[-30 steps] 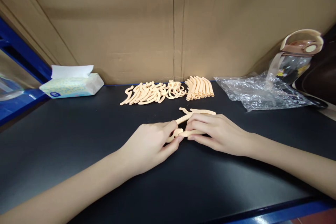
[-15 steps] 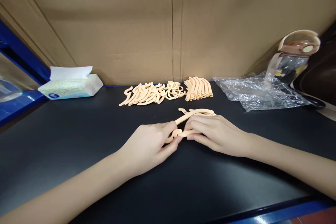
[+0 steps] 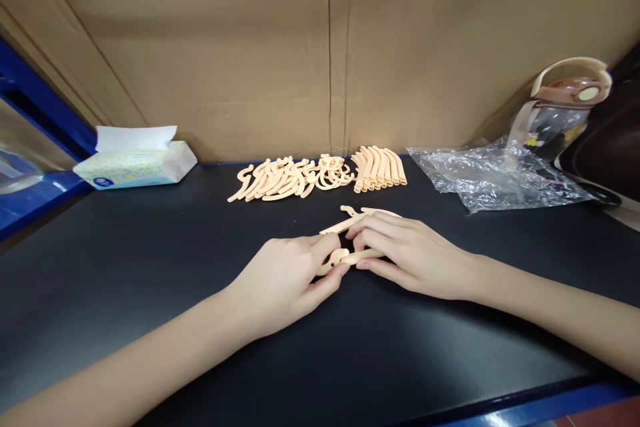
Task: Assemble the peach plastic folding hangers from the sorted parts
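The left hand has thumb and forefinger closed, with only a thin gap between them, on the round-ended piece, and the right hand has its thumb and fingers clamped on the rod, whose near end meets that piece between the two grips. The rod's long axis runs roughly sideways, its visible end pointing left and its other end hidden under the right fingers. Just beyond both grips, the strip slants up to the right over the table.
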A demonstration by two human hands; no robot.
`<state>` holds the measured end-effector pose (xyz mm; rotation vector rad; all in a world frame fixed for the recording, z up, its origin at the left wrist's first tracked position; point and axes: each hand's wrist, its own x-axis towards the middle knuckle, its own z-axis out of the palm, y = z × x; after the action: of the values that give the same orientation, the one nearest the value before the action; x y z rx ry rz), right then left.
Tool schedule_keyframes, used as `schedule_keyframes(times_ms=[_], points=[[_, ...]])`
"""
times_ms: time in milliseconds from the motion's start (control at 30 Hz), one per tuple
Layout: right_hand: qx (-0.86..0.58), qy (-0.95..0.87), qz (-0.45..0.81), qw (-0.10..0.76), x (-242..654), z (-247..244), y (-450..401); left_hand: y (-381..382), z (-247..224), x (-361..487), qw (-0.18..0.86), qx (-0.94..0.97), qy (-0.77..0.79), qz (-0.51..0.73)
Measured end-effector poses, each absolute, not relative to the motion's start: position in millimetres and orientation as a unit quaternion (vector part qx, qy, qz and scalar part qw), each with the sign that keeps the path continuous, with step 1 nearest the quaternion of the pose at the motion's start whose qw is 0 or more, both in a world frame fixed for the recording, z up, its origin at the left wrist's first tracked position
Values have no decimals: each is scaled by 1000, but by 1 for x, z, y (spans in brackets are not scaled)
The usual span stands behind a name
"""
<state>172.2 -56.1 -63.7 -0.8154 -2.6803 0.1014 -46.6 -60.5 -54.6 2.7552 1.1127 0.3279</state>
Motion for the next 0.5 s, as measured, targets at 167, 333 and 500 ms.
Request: schedule_keyframes(times_ms=[167, 333, 500], points=[[-294, -940, 23, 173, 171, -64, -57, -62, -55, -48, 62, 921, 370, 104], [-313, -933, 16, 179, 171, -65, -58, -61, -55, -48, 64, 920, 374, 95], [-323, -930, -6, 176, 172, -63, -60, -60, -55, -47, 66, 921, 374, 92]])
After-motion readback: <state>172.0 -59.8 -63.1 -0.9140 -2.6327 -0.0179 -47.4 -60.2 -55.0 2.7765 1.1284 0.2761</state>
